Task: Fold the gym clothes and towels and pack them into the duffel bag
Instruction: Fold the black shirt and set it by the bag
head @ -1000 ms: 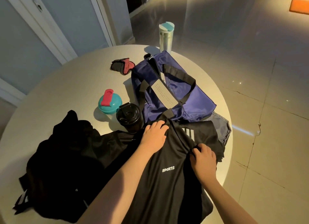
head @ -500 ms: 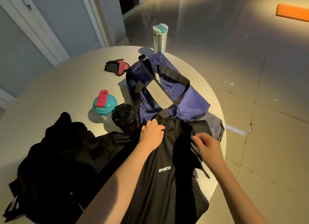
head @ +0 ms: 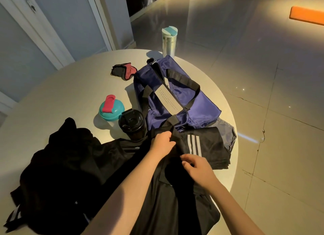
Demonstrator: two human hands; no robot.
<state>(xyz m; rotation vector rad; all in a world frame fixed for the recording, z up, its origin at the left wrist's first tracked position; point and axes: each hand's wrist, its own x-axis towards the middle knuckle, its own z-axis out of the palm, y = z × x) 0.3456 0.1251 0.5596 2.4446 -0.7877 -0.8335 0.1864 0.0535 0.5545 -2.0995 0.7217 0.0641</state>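
Item: black shirt [head: 166, 213], spread over the near edge of the desk [head: 70, 94], top end just short of the duffel bag [head: 201, 110]; your left hand [head: 162, 143] bunches that top end in curled fingers, likely to anchor the fold; your right hand [head: 198, 170] hovers over the cloth, fingers loosely bent, whether pinching I cannot tell; striped garment [head: 201, 145] lies folded beside the bag, seemingly staged for packing; unfolded black pile [head: 61, 164] waits at left.

Black kit, blue bag.
Three white stripes [head: 193, 144] mark the black shirt [head: 214, 153] beside the fingers [head: 167, 135] of the left hand [head: 162, 144]; beyond them, navy duffel bag [head: 201, 110], black straps [head: 184, 79].
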